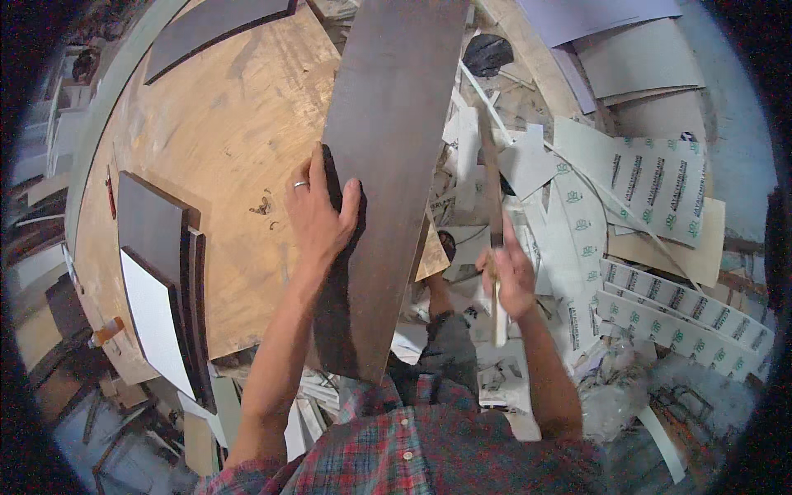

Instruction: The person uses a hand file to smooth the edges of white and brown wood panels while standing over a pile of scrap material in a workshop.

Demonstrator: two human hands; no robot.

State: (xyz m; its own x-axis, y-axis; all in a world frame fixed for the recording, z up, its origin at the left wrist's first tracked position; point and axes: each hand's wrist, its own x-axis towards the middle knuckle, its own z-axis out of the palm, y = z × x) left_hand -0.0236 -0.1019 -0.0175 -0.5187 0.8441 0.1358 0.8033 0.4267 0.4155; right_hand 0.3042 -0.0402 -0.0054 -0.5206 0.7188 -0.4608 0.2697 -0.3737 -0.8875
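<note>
A long dark brown board point(396, 148) stretches across the middle, from the top of the view down to my shirt. My left hand point(320, 210), with a ring on one finger, grips the board's left edge, its thumb lying against the face. To the right of the board, my right hand point(511, 276) is closed around a long, narrow, file-like tool point(492, 177). The tool points away from me, apart from the board's right edge; its pale lower end shows below my fist. Blur hides its exact kind.
The board lies over a worn wooden tabletop point(239, 107). Several dark panels point(153, 219) and a white-faced piece point(157, 313) are stacked at its left; another dark panel point(210, 33) lies at the far left. Printed sheets and offcuts point(660, 186) litter the right side.
</note>
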